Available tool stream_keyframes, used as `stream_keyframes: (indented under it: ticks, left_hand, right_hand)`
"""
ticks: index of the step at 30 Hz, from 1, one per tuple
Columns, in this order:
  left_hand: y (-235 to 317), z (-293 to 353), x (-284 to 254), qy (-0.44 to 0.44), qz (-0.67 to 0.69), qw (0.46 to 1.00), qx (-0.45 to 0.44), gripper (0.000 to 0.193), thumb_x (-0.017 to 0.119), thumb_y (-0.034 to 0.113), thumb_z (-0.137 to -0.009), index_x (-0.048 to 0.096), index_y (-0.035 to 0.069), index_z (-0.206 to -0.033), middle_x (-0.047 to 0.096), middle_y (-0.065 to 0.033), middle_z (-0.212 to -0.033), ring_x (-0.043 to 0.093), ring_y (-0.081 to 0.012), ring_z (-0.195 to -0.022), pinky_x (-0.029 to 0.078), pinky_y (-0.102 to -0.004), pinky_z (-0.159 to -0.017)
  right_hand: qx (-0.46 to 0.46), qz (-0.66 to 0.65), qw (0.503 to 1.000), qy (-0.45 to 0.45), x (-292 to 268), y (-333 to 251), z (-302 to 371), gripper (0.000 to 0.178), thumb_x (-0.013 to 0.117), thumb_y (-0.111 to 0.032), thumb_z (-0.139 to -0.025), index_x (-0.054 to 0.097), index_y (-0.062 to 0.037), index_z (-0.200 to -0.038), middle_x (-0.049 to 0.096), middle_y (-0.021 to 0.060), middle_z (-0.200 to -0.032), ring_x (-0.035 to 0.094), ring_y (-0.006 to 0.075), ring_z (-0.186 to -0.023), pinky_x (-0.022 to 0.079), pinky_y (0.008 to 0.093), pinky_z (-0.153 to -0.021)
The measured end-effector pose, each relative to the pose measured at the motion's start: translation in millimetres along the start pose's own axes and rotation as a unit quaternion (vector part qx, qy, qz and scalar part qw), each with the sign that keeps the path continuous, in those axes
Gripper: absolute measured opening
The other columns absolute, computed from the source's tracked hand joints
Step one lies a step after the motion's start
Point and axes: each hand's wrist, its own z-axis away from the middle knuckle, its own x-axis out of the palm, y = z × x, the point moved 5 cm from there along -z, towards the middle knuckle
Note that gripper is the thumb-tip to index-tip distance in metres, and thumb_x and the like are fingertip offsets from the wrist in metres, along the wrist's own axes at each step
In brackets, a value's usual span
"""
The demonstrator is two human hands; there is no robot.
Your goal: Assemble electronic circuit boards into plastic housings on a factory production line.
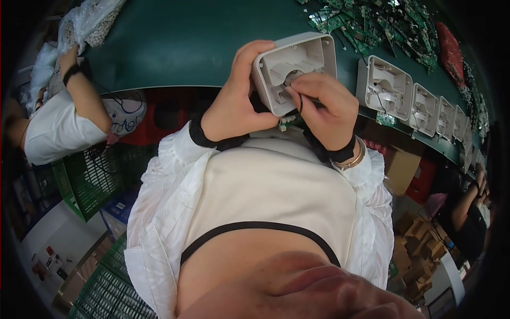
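My left hand [231, 101] is closed round the left side of an off-white plastic housing [305, 56], fingers at its far edge and thumb near its lower edge. The housing is tilted, its hollow, ribbed inside showing. Inside it, my right hand [329, 109] pinches near a round opening; a thin black cable [301, 103] runs out of its fingers. The fingertips cover whatever else they touch there. Below the housing, a small green circuit board [289, 122] partly shows between my wrists.
To the right, similar housings [393, 74] stand in a row along the edge of the green table [186, 48]. Behind them lie heaped circuit boards [382, 26] and a red bag [450, 50]. A co-worker's arm [85, 98] reaches to plastic bags [93, 26] at far left.
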Motion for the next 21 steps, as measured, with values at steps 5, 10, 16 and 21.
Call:
stream_keyframes:
  ticks: [5, 10, 16, 21]
  left_hand:
    - [6, -5, -4, -0.003, -0.091, 0.996, -0.009, 0.105, 0.085, 0.002, -0.067, 0.032, 0.014, -0.157, 0.032, -0.0159, -0.153, 0.046, -0.0352, -0.139, 0.049, -0.0428, -0.11]
    - [19, -9, -4, -0.006, -0.209, 0.976, 0.055, 0.106, 0.085, 0.003, -0.066, 0.031, 0.012, -0.157, 0.035, -0.0176, -0.15, 0.048, -0.0356, -0.136, 0.046, -0.0417, -0.111]
    - [0, -1, -2, 0.001, -0.122, 0.992, -0.014, 0.106, 0.084, 0.003, -0.068, 0.029, 0.01, -0.158, 0.036, -0.0182, -0.15, 0.048, -0.0336, -0.136, 0.047, -0.0406, -0.111]
    - [-3, -3, -4, -0.01, -0.126, 0.992, -0.01, 0.107, 0.083, 0.002, -0.069, 0.024, 0.009, -0.159, 0.037, -0.0188, -0.15, 0.049, -0.0321, -0.136, 0.048, -0.0415, -0.111]
  right_hand:
    - [-0.046, 0.064, 0.997, -0.004, -2, -1, -3, 0.022, 0.077, 0.014, -0.079, 0.074, 0.0014, -0.096, 0.076, 0.0146, -0.095, 0.074, 0.0297, -0.084, 0.058, 0.0348, -0.074]
    - [-0.055, 0.158, 0.985, -0.049, -1, -7, -8, 0.019, 0.078, 0.006, -0.078, 0.076, -0.0027, -0.096, 0.074, 0.0115, -0.09, 0.07, 0.0318, -0.081, 0.055, 0.041, -0.072]
    - [-0.005, 0.215, 0.969, -0.122, 3, 0, -9, 0.019, 0.078, -0.002, -0.082, 0.077, -0.006, -0.101, 0.072, 0.0089, -0.089, 0.065, 0.0328, -0.082, 0.051, 0.0453, -0.074]
    - [0.003, 0.148, 0.981, -0.126, -7, 2, -7, 0.028, 0.078, -0.004, -0.086, 0.074, -0.0046, -0.113, 0.073, 0.0112, -0.102, 0.067, 0.0336, -0.095, 0.053, 0.0432, -0.083]
